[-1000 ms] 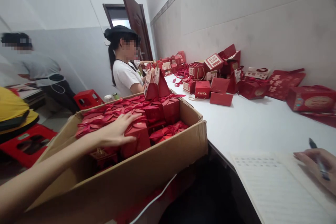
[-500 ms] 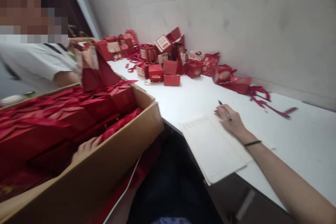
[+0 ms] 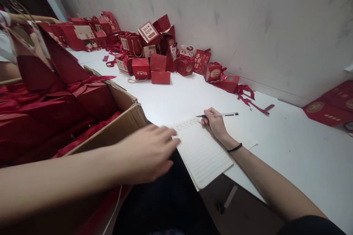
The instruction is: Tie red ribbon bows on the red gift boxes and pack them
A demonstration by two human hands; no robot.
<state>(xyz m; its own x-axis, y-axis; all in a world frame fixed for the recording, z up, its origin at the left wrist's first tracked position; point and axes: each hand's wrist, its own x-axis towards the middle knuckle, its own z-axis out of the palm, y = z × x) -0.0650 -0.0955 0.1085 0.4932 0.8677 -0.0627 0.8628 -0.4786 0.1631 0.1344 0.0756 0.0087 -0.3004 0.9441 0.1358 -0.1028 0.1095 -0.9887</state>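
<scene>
My right hand (image 3: 216,125) grips a black pen (image 3: 227,114) above the upper edge of a lined notebook (image 3: 205,158). Small marks are written along the top of the page, and the pen tip hangs by them. My left hand (image 3: 151,150), a little blurred by motion, reaches across at the notebook's left edge. Its fingers are stretched out and hold nothing. Below my left hand and forearm, the cardboard box (image 3: 132,115) is packed with red gift boxes (image 3: 93,97) tied with ribbon. Whether my left fingertips touch the page I cannot tell.
Several red gift boxes (image 3: 140,68) stand in a heap along the wall on the white table (image 3: 289,147). Loose red ribbon (image 3: 248,93) lies right of them. More red packaging (image 3: 331,106) is at the far right. Another person's arm (image 3: 33,18) shows at the upper left.
My left hand has come out of the cardboard box and moved right to the notebook. My right hand has brought the pen over the page's top. The view has shifted right.
</scene>
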